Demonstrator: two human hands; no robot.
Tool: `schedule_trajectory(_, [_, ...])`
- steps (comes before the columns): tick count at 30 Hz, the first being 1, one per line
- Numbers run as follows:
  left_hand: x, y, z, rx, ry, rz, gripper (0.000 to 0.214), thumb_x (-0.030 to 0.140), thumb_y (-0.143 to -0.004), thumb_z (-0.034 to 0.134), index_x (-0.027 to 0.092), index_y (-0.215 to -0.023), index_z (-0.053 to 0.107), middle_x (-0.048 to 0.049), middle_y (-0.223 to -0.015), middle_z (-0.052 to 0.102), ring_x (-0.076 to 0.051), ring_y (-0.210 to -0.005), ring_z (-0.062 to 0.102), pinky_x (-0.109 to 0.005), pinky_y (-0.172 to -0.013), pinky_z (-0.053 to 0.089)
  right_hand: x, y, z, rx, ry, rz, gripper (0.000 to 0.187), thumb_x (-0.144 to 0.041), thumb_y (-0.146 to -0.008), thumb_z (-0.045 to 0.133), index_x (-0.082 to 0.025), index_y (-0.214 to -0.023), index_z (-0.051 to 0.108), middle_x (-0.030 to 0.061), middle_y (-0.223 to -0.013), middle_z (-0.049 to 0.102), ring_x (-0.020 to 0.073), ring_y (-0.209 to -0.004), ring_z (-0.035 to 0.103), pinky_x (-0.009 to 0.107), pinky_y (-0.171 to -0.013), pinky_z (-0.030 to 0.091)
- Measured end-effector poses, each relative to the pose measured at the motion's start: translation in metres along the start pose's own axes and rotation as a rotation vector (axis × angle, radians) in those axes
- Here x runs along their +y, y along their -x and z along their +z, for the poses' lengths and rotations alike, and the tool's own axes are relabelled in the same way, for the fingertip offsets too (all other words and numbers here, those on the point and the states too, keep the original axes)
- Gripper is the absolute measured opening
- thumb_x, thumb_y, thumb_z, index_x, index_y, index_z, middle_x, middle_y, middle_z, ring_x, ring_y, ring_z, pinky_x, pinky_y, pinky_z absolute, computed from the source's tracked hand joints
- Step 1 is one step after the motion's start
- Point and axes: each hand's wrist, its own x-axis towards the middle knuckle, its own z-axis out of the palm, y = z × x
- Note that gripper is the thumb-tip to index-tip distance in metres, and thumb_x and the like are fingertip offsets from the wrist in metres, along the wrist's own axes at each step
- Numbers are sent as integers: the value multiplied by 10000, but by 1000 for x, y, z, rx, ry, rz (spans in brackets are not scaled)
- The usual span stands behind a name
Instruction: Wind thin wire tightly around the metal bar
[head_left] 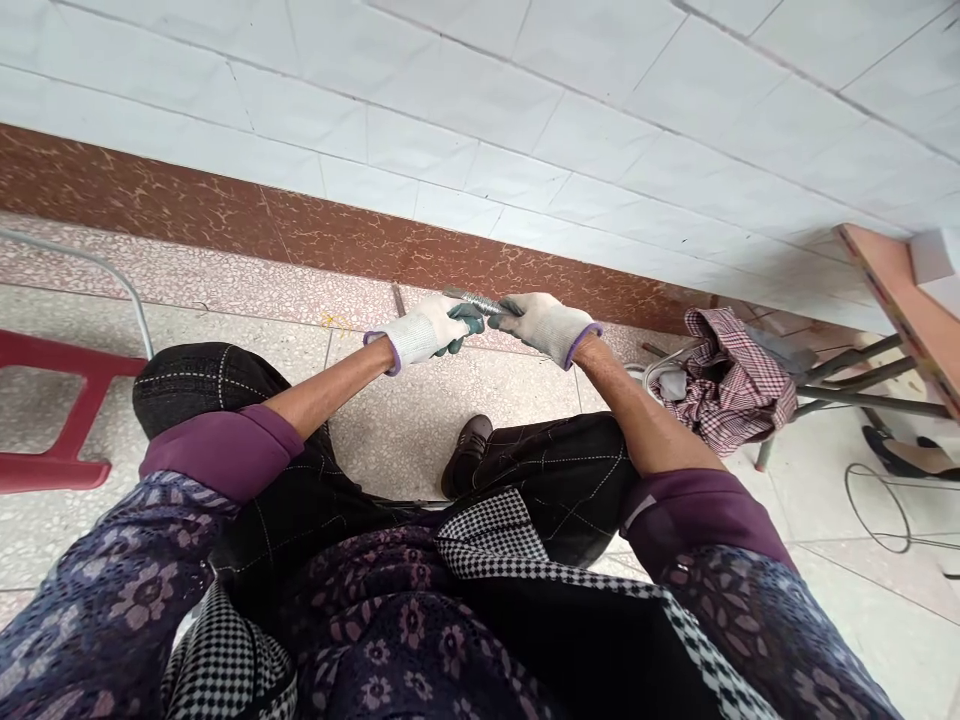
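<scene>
In front of my knees, both hands wear white knit gloves with dark green palms and purple cuffs. A silver coiled metal piece [481, 301], like tightly wound wire with a flat grey end, lies slanted between them, low over the floor by the wall. My right hand [551, 325] is closed on its right end, thumb and fingers pinching it. My left hand [427, 330] has curled fingers just below the coil's left part. What those left fingers enclose is hidden by the glove.
A red plastic stool [75, 400] stands at the left. On the right, a checked cloth [739, 380] is bundled beside a wooden-topped table [892, 290] with metal legs. Black shoes [911, 452] and a thin cable [877, 510] lie on the floor. A tiled wall [420, 120] rises ahead.
</scene>
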Motion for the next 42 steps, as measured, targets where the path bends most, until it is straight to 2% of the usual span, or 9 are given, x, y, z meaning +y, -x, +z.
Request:
schedule_trajectory(9, [-13,0,10,-51,-75,27,151,225,-896,572,165,-904,711,5,-583,571,-86,-453,437,-240,-444,304,1,-4,7,-61,107,15,243,-396,-980,575,-179,-1005,681,76,-866,654,183,-720,539,317,-656,366])
schedule_trajectory(13, [-4,3,6,-47,-25,-33,193,184,-874,587,172,-1001,732,19,-567,550,-88,-454,425,-232,-444,295,5,-5,6,15,128,3,270,-426,-977,562,-184,-1022,673,105,-933,677,200,-763,557,322,-662,366])
schedule_trajectory(20, [3,3,0,-42,-15,-63,187,246,-861,640,188,-999,753,14,-561,546,-88,-442,413,-223,-444,282,0,-1,-1,80,-117,32,244,-360,-925,622,-160,-1049,687,85,-839,663,183,-717,562,309,-628,395])
schedule_trajectory(25, [-6,8,0,-67,-46,-67,153,270,-855,676,207,-969,755,9,-563,544,-105,-473,462,-224,-458,317,-12,6,-4,1,-369,35,299,-301,-840,685,-157,-1102,666,18,-720,587,116,-528,465,270,-471,373])
schedule_trajectory(29, [-15,12,-1,-101,-84,-55,158,335,-909,706,199,-987,720,-25,-751,648,-134,-632,592,-242,-546,453,-20,15,-4,-16,-505,37,376,-212,-769,741,-167,-1129,641,12,-728,612,105,-509,457,258,-439,392])
schedule_trajectory(33, [-17,12,-1,-113,-88,-60,250,402,-977,646,179,-1086,677,-50,-987,686,-143,-797,651,-287,-691,561,-19,14,3,3,-504,42,237,-217,-846,677,-161,-1074,646,40,-776,636,121,-547,510,259,-457,417])
schedule_trajectory(36, [-15,13,1,-125,-80,-53,232,379,-974,655,187,-1101,679,-59,-1024,691,-157,-845,665,-299,-717,573,-13,7,8,24,-378,46,187,-235,-903,629,-149,-1066,662,63,-837,653,140,-616,563,266,-514,437])
schedule_trajectory(40, [-13,14,2,-119,-56,-46,241,389,-980,643,178,-1093,679,-55,-1010,690,-146,-815,657,-293,-705,572,-12,2,8,120,125,-53,243,-319,-966,610,-155,-1119,703,132,-1107,685,223,-897,635,302,-698,441])
schedule_trajectory(42, [-12,15,0,-100,-36,-41,262,393,-977,645,165,-1104,672,-50,-990,684,-137,-779,642,-287,-679,562,-16,4,6,156,256,-64,294,-361,-1014,536,-155,-1153,693,150,-1166,679,259,-963,643,321,-728,424])
